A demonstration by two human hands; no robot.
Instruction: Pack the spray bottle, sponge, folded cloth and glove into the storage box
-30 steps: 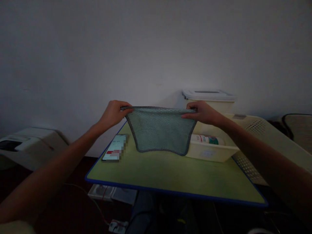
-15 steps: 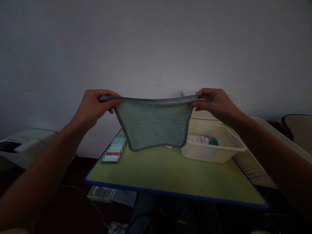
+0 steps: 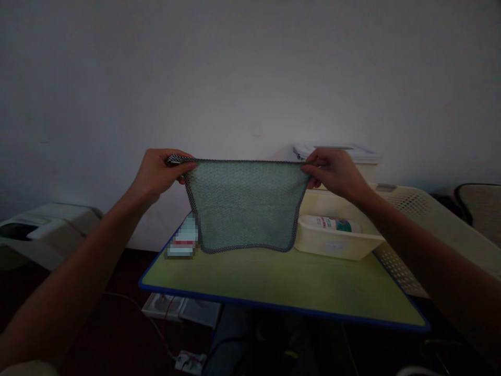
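Note:
A pale green cloth [image 3: 245,206] with a dark checked border hangs stretched in the air above the table. My left hand [image 3: 160,169] pinches its upper left corner between thumb and fingers. At the upper right corner, my right hand [image 3: 331,169] is closed on the cloth in the same way. The top edge runs nearly straight between both hands, and the lower edge hangs just over the yellow-green tabletop [image 3: 282,284]. Part of the table and the things behind it are hidden by the cloth.
A cream plastic basin [image 3: 332,248] holding a white bottle [image 3: 329,223] stands at the table's right. A blurred-out packet [image 3: 182,243] lies at the left. Beyond the right edge is a perforated basket [image 3: 422,203]. A power strip [image 3: 190,361] and cables are on the floor.
The cloth's top edge is pulled straighter, and its lower edge hangs a little lower in view. My right hand has shifted slightly left and down; my left hand slightly right and down.

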